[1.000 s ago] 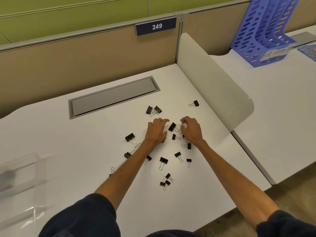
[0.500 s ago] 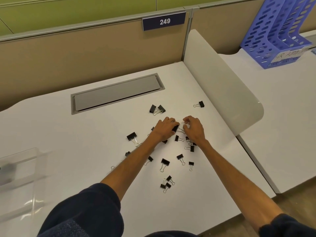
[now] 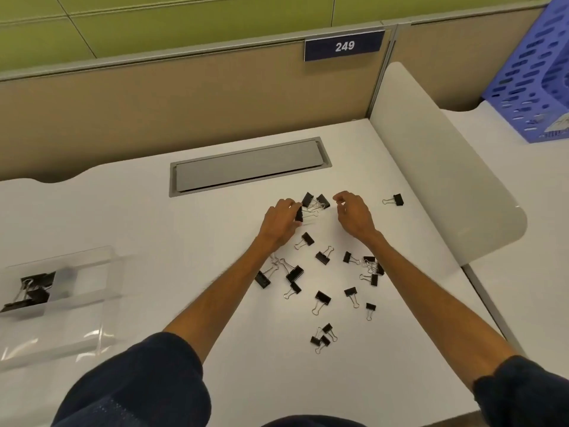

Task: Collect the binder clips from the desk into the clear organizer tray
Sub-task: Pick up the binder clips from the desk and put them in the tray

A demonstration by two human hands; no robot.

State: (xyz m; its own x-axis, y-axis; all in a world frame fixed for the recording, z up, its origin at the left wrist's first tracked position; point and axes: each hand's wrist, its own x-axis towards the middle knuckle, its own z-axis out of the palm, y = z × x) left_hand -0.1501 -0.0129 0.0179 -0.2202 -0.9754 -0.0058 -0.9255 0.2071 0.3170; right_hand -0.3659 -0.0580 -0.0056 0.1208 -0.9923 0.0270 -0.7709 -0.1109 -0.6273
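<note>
Left hand [image 3: 281, 223] gripping binder clip [image 3: 298, 214], tray [image 3: 101, 261] blurred

We've got black binder clips [image 3: 323, 297] with silver wire handles in front of the grey cable hatch [image 3: 249, 166], all on a white desk [image 3: 123, 211]. Left of the hatch, the clear organizer tray [image 3: 101, 260] shows more black clips inside. Behind the hatch we see a beige partition [image 3: 154, 118], a green wall [image 3: 184, 20] and a navy plate [image 3: 344, 46] with white "249". Right of the hatch are an off-white divider [image 3: 431, 164] and a blue, slot-patterned file rack [image 3: 535, 72].
</note>
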